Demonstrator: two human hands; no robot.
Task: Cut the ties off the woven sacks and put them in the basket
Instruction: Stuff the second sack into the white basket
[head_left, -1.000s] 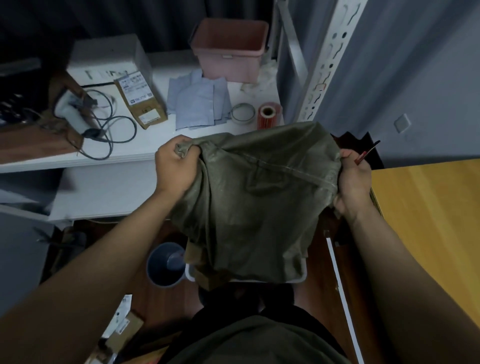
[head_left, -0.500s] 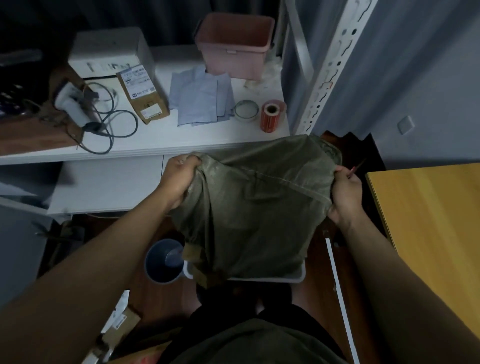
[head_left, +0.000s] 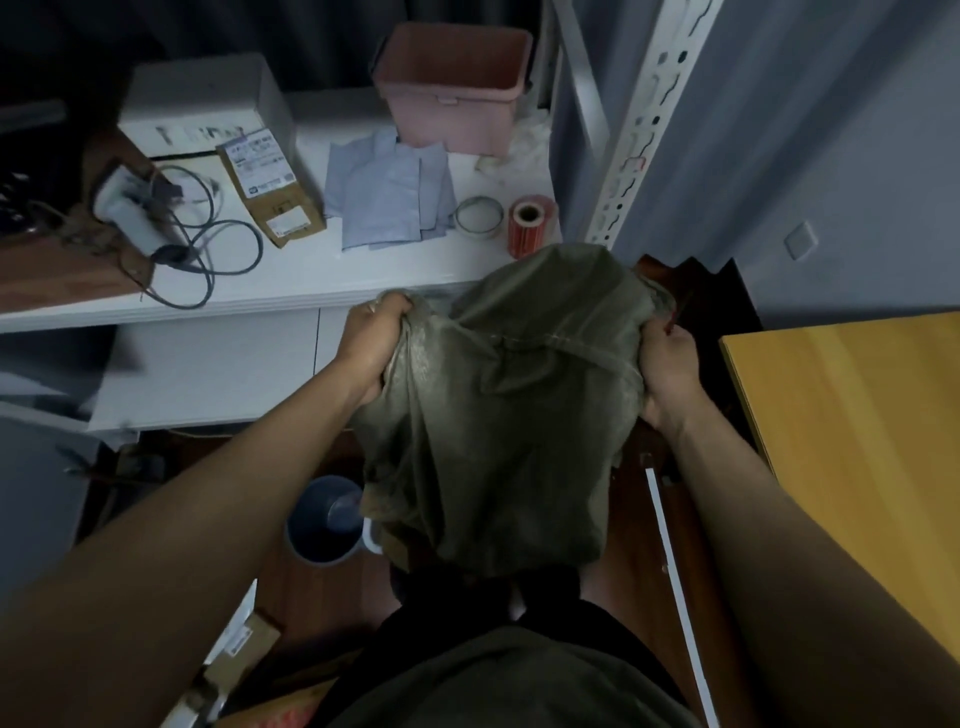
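You have the woven sack (head_left: 498, 415) bunched and held up in front of you, your left hand (head_left: 374, 343) gripping its upper left edge and your right hand (head_left: 667, 369) gripping the right side along with a thin red-handled tool (head_left: 675, 317). Below it a white basket (head_left: 371, 538) rim peeks out beside a grey bin (head_left: 322, 525). This looks like the placing step: lower the sack straight down, keep the loose cloth gathered so it clears the rim, then release both hands

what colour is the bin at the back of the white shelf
Pink bin, seen in the head view.
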